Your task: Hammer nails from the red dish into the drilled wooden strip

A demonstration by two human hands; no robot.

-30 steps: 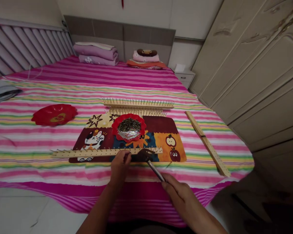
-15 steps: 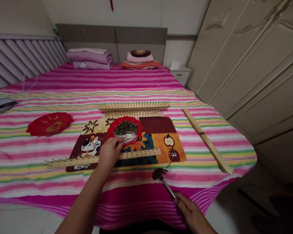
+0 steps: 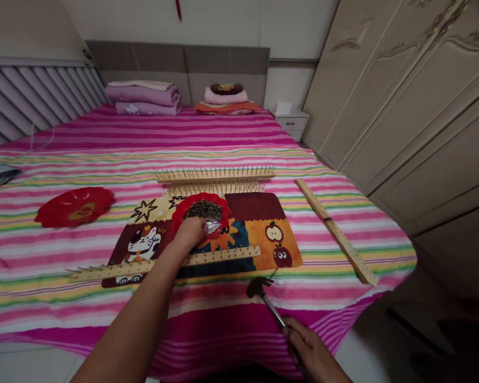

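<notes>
Step in hand: judged to be nail pick-up. The left hand [image 3: 192, 232] is at the near side of the red bowl [image 3: 179, 210], its fingers curled over the loose nails [image 3: 201, 208]. Whether a nail is gripped cannot be told, as the fingertips are hidden. The right hand [image 3: 308, 348] is closed around the handle of the hammer [image 3: 273, 309]. The hammer head points to the far left, apart from all wood; contact between head and bedspread [image 3: 219, 298] cannot be confirmed.

Position of parts: the bowl rests on the patterned mat [image 3: 255, 205], toward its far edge. The near wooden strip [image 3: 223, 256] crosses the near part of the mat and overhangs it to the left. Nails stand along this strip; those at its left end lean. The left forearm passes over it and hides a short section. Beyond the mat, two far strips [image 3: 223, 175] carry dense rows of nails. Further wood [image 3: 341, 242] lies to the right, apart from the mat. A red plate [image 3: 75, 206] lies to the left.

Next move, as judged: secure a single nail, withdraw it clear of the bowl rim, and set its point on the near strip. Keep the hammer head clear until the nail is steadied, and keep the fingers low on the shank.
</notes>
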